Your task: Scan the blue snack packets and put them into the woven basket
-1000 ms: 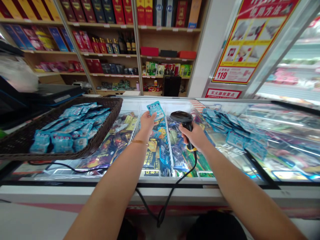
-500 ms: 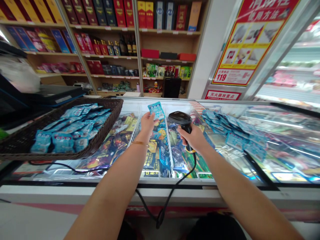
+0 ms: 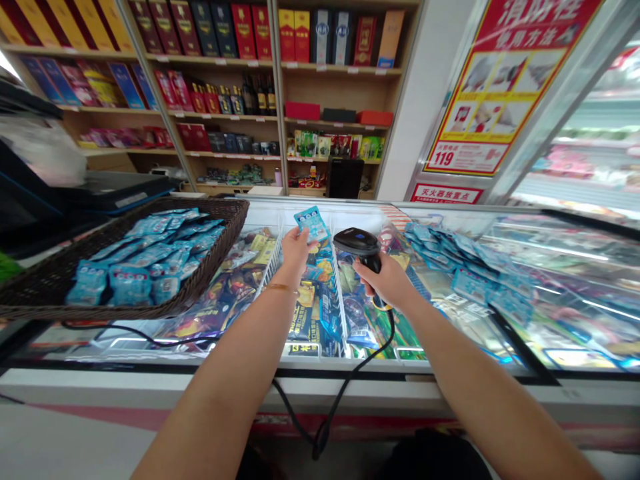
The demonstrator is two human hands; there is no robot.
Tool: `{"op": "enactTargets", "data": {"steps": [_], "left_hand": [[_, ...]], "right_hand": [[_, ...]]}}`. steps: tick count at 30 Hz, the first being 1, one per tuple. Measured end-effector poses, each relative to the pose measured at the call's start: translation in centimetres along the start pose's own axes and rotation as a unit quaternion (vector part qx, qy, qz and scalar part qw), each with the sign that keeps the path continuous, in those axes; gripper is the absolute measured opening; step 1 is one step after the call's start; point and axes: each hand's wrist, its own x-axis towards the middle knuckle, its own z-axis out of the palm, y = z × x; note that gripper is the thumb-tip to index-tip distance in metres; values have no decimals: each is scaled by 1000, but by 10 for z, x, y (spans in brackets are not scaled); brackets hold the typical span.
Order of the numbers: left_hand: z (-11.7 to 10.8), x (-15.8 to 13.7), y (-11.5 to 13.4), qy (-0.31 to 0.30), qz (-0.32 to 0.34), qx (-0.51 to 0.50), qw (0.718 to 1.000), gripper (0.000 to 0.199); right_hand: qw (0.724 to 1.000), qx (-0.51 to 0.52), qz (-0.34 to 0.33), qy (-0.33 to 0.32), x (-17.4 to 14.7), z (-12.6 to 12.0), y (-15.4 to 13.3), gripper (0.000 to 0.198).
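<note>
My left hand [image 3: 296, 249] pinches a small blue snack packet [image 3: 314, 225] by its lower left side, above the glass-topped freezer [image 3: 350, 205]. Just to the right, my right hand [image 3: 384, 277] is wrapped round the handle of a black barcode scanner [image 3: 357, 241], its head pointing left toward the packet. A short gap separates scanner and packet. From the scanner a black cable [image 3: 345, 387] loops down over the freezer's front edge. At left, a brown wicker basket [image 3: 233, 223] holds several like blue packets [image 3: 150, 253]. A heap of more blue packets [image 3: 465, 260] lies on the glass at right.
Under the glass, wire baskets hold frozen goods [image 3: 305, 310]. A black scale [image 3: 117, 190] stands behind the wicker basket at left. Shelves [image 3: 340, 67] with boxes and bottles line the back wall. A red fire-instruction sign [image 3: 505, 93] hangs at right.
The scanner's head has shifted very slightly left and down in the view. The packet stays pinched in my left hand at nearly the same spot.
</note>
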Motion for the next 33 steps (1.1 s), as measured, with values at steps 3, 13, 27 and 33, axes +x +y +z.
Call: {"op": "enactTargets", "data": {"steps": [3, 13, 27, 33], "left_hand": [[0, 0, 0, 1, 2, 4, 1000, 34], [16, -4, -10, 30, -52, 28, 998, 14], [223, -20, -63, -71, -143, 127, 979, 25], [273, -27, -109, -131, -123, 186, 966, 18]], "right_hand": [[1000, 2, 6, 1, 1, 0, 0, 27], [996, 72, 49, 25, 13, -18, 0, 24], [964, 131, 121, 195, 3, -190, 40, 28], [955, 123, 145, 228, -8, -213, 52, 24]]}}
